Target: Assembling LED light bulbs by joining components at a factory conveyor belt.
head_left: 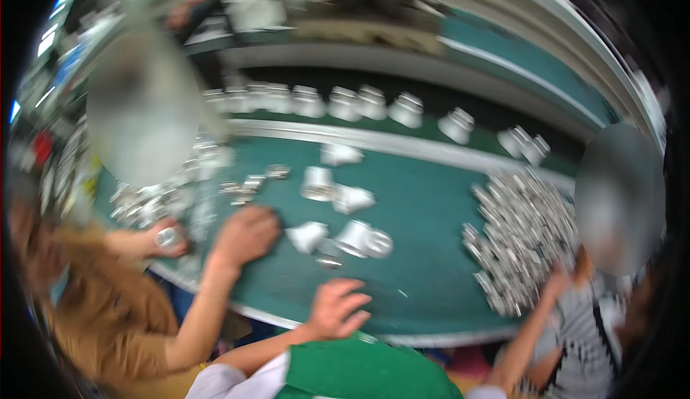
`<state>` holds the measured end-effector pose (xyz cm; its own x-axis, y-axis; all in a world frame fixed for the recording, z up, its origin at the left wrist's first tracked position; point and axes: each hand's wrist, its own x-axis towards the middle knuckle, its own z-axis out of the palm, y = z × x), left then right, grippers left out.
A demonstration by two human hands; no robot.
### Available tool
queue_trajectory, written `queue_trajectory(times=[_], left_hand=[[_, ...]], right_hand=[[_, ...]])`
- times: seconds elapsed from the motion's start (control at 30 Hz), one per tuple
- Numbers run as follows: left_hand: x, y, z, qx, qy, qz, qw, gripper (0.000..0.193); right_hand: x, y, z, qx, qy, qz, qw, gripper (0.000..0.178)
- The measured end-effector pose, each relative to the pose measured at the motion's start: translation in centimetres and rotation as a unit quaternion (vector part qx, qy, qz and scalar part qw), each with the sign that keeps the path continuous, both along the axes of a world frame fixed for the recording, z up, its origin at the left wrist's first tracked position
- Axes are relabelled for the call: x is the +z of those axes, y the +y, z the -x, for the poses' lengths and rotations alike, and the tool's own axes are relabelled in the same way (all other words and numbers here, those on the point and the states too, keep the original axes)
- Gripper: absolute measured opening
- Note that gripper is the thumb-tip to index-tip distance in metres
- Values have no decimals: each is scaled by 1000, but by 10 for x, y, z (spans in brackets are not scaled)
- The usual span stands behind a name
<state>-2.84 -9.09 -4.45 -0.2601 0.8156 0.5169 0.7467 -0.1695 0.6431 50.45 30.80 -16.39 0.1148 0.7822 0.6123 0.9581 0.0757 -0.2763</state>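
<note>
My left hand [338,309] hovers over the near part of the green tabletop [424,277], its fingers spread and nothing in them. Just beyond it lie a small metal-rimmed piece [329,261] and several white cup-shaped pieces [353,238], some on their sides. My right arm reaches out to the right. At the edge of a large heap of silvery metal parts [521,234] is my right hand [556,282]; blur and the parts hide its fingers, so its grip is unclear.
At left, a co-worker in a brown top rests one hand [248,234] on the table and holds a round white piece [167,238] in the other. Another person in a striped top [586,327] sits close at right. Several white cups [345,103] line the strip behind a pale rail [402,147].
</note>
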Motion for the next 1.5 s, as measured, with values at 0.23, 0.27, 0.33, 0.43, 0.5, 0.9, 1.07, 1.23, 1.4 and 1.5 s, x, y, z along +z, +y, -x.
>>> queue_trajectory(times=[0.23,0.27,0.33,0.43,0.5,0.9,1.07,1.23,1.4,1.5], left_hand=[[-17,11,-12,5,-57,-32,998,33],[-11,8,-15,5,-61,-40,997,33],[-12,7,-12,3,-60,-51,997,33],[-15,6,-11,15,-59,-63,996,32],[-7,15,-6,-8,-67,-68,995,30],[174,90,-48,-384,-38,-338,858,25],[192,124,-23,-362,216,-451,787,24],[181,118,-34,-329,-12,-248,911,35],[111,114,-7,-318,-53,-53,945,36],[82,104,-5,-286,-71,36,955,37]], right_hand=[[-92,107,475,324,167,81,928,67],[-94,97,499,346,169,99,918,68],[-91,88,535,364,176,117,907,68],[-86,70,563,364,187,146,901,69],[-84,58,559,340,195,164,905,69],[14,31,176,-94,121,163,975,73],[57,19,70,-160,81,25,983,71],[84,-11,106,-130,109,32,985,59],[95,-14,116,-48,74,-15,996,65],[109,-9,100,-27,45,118,992,63]])
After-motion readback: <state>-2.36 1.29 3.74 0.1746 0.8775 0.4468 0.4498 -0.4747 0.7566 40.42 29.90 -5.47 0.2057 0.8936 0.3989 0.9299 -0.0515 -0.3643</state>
